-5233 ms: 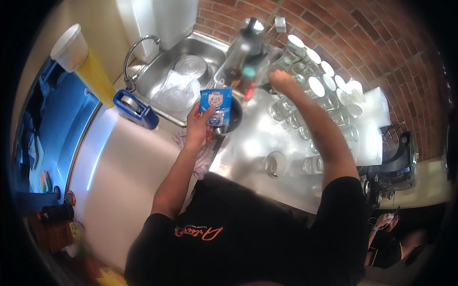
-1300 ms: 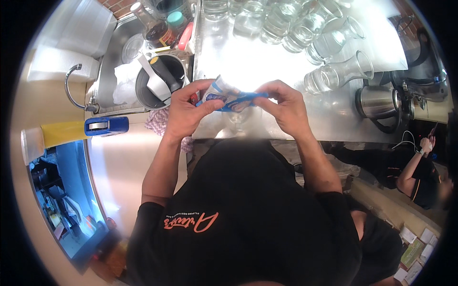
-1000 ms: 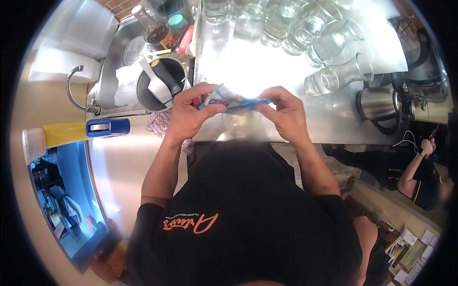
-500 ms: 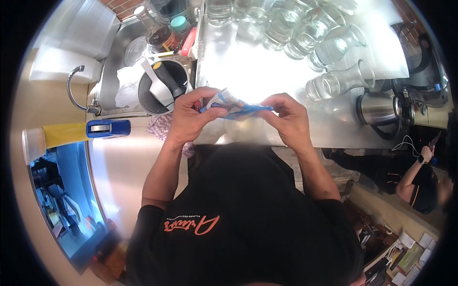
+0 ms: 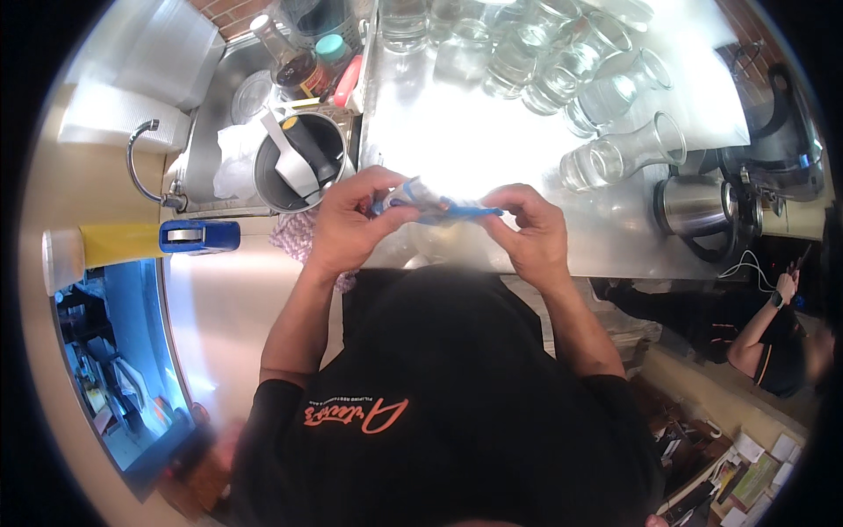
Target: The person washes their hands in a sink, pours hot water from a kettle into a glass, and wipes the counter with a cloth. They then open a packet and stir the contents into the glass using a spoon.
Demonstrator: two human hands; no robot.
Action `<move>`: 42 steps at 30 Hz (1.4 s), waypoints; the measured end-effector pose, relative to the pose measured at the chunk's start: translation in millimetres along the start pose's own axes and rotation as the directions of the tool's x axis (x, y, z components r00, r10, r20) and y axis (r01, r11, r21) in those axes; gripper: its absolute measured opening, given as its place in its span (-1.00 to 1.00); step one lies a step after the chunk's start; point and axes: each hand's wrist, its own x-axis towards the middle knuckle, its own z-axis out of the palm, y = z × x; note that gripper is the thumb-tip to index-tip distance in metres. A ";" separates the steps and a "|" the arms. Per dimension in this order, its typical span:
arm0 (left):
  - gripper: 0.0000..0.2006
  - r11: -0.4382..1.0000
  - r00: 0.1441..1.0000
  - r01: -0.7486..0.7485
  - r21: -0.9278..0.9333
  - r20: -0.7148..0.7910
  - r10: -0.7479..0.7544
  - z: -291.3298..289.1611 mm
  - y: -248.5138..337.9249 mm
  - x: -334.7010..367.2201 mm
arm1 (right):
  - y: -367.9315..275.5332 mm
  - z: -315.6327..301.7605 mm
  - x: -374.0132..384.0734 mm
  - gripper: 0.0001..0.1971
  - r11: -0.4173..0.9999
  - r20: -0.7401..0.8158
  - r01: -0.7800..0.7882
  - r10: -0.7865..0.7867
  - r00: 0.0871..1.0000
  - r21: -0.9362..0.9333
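Note:
Both of my hands hold a small blue-and-white plastic packet (image 5: 428,198) over the front of the steel counter. My left hand (image 5: 351,224) pinches its crumpled left end between thumb and fingers. At the blue right edge, the thumb and fingertips of my right hand (image 5: 534,235) are closed on the packet. The film stretches across the gap between the hands, and its contents cannot be made out. A grey metal pot (image 5: 263,186) stands just left of my left hand, holding a white scoop (image 5: 294,169) and a dark-handled utensil (image 5: 314,151).
Several glass carafes (image 5: 606,162) line the back and right of the steel counter (image 5: 413,114). A steel kettle (image 5: 689,204) stands at the right. Left are a sink tap (image 5: 140,140), bottles (image 5: 294,75) and a tape dispenser (image 5: 198,235). Another person (image 5: 764,342) holds a phone, far right.
The packet has turned slightly between my hands, its upper part sitting lower and its blue right edge more level. My right hand has shifted down a little. Both grips are kept.

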 end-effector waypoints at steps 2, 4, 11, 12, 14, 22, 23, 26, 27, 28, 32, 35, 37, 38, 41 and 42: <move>-0.70 0.999 1.000 -0.015 -0.043 -0.015 0.015 1.7 -3.0 -1.8 | -0.1 0.9 -0.9 -0.82 1.000 -0.006 0.021 -0.021 1.000 -0.006; -0.71 0.995 0.999 -0.032 -0.092 -0.026 0.030 4.2 -4.6 -2.9 | -0.9 1.5 -2.4 -0.82 0.999 -0.025 0.027 -0.026 0.999 0.032; -0.73 1.000 1.000 0.007 -0.010 -0.022 -0.007 2.5 -9.2 -4.9 | 3.9 3.0 -3.3 -0.81 0.998 -0.025 0.055 -0.055 0.998 0.018; -0.73 1.000 0.999 0.023 0.003 -0.032 -0.023 2.9 -9.8 -5.5 | 3.2 4.7 -2.5 -0.81 0.998 -0.031 0.045 -0.044 0.999 0.037; -0.73 0.999 0.999 0.025 -0.036 -0.033 -0.027 -0.5 -13.3 -6.1 | 3.3 5.7 -1.1 -0.81 0.998 -0.034 0.040 -0.038 0.999 0.049; -0.75 0.995 0.996 0.026 -0.091 -0.084 -0.033 0.8 -29.7 -7.6 | 5.2 6.5 6.0 -0.80 0.999 -0.004 0.034 -0.034 0.999 0.041; -0.75 0.994 0.995 0.029 -0.102 -0.089 -0.038 0.4 -28.4 -7.2 | 4.8 6.2 6.7 -0.81 0.999 0.007 0.016 -0.017 1.000 0.051; -0.72 0.987 0.993 0.047 -0.154 -0.101 -0.063 0.5 -25.1 -6.5 | 3.8 5.9 9.7 -0.81 0.996 0.022 -0.009 0.008 1.000 0.087; -0.71 0.984 0.994 0.047 -0.169 -0.093 -0.064 0.8 -20.3 -5.6 | 3.8 7.3 11.5 -0.81 0.995 0.015 -0.001 0.000 1.000 0.102; -0.71 0.982 0.995 0.048 -0.185 -0.082 -0.064 1.6 -15.2 -4.2 | 3.2 7.4 13.5 -0.81 0.993 0.007 0.008 -0.009 1.000 0.114; -0.72 0.984 0.997 -0.046 -0.175 -0.074 0.033 8.5 -6.8 -0.7 | 1.5 1.6 13.9 -0.81 0.997 0.059 -0.030 0.026 0.998 0.072; -0.73 0.995 0.996 -0.004 -0.099 -0.090 -0.005 1.4 -13.0 -2.0 | 1.8 0.6 15.2 -0.81 0.997 0.065 -0.012 0.007 0.998 0.077; -0.73 0.987 0.996 -0.005 -0.160 -0.090 -0.010 3.7 -10.6 -1.6 | -1.8 1.0 16.9 -0.81 0.997 0.094 -0.034 0.027 0.995 0.068; -0.73 0.985 0.996 -0.012 -0.173 -0.089 -0.004 3.8 -12.7 -1.6 | -1.7 1.1 17.9 -0.81 0.997 0.089 -0.029 0.023 0.996 0.067; -0.73 0.992 0.998 -0.003 -0.127 -0.065 -0.005 3.1 -13.7 -0.3 | 0.0 1.6 20.2 -0.81 0.998 0.074 -0.020 0.015 0.997 0.063; -0.73 0.995 0.999 0.004 -0.098 -0.053 -0.009 2.9 -13.8 0.3 | -0.7 2.0 20.9 -0.81 0.998 0.072 -0.018 0.014 0.997 0.059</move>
